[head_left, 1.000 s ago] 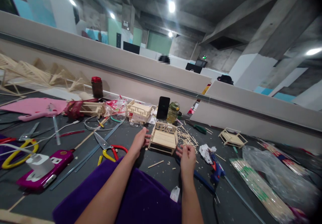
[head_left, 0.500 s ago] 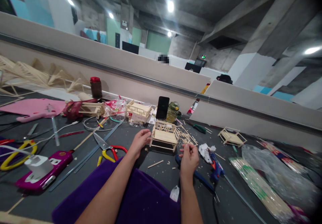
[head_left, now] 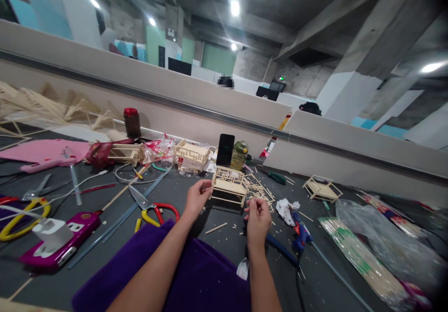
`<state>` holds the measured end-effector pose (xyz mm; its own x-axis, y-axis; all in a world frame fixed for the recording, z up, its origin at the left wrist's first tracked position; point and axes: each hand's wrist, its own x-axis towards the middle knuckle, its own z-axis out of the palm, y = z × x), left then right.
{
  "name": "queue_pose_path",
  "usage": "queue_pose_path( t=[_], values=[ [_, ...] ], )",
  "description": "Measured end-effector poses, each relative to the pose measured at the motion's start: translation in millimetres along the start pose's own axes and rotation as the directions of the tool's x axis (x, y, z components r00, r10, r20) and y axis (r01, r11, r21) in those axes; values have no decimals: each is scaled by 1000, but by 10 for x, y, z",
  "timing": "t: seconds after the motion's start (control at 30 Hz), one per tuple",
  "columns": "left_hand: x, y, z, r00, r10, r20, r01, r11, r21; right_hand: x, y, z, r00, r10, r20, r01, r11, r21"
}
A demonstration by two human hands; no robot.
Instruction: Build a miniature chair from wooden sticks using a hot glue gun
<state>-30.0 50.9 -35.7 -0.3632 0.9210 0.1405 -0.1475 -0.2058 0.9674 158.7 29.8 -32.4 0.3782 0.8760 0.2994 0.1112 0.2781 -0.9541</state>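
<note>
A miniature wooden bench (head_left: 229, 187), built from thin sticks with a railed back, stands in front of me on the dark table. At its left end, the thumb and fingers of my left hand (head_left: 198, 201) close on the side frame. My right hand (head_left: 258, 218) is beside the bench's right front leg, its fingers curled together; whatever they may hold is hidden. Loose short sticks (head_left: 259, 191) lie behind the right hand. One single stick (head_left: 216, 228) rests on the table between my forearms.
Red-and-yellow scissors (head_left: 150, 208) and a magenta power bank (head_left: 61, 239) lie left. Right are blue pliers (head_left: 283, 250), a blue glue gun (head_left: 301, 235) and packaged sticks (head_left: 360, 260). Behind stand a phone (head_left: 225, 150), a jar (head_left: 239, 155) and another stick model (head_left: 192, 153). Purple cloth (head_left: 206, 274) lies in front.
The bench has shifted slightly and its seat shows at a flatter angle. My left fingers have moved from spread beside it onto its left end; my right fingers have curled in.
</note>
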Motion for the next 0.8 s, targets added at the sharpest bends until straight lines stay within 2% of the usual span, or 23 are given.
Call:
queue_pose_path(
  t=[0.27,0.37,0.47,0.53,0.8],
  values=[
    [-2,-21,-1,998,42,-44,-39,997,60,11,8,2,999,29,23,-29,1000,5],
    [2,-41,-3,998,26,-52,-24,998,55,-11,2,10,986,-1,169,23,991,-129],
    [4,-48,-6,999,10,-52,-8,999,49,-79,-20,43,916,-73,394,199,936,-289],
    [5,-45,-8,999,4,-51,-2,999,44,-139,-37,79,866,-103,488,309,879,-362],
    [-6,-31,-7,999,-14,-41,15,1000,24,-355,-49,239,732,-64,678,572,597,-562]
  ],
)
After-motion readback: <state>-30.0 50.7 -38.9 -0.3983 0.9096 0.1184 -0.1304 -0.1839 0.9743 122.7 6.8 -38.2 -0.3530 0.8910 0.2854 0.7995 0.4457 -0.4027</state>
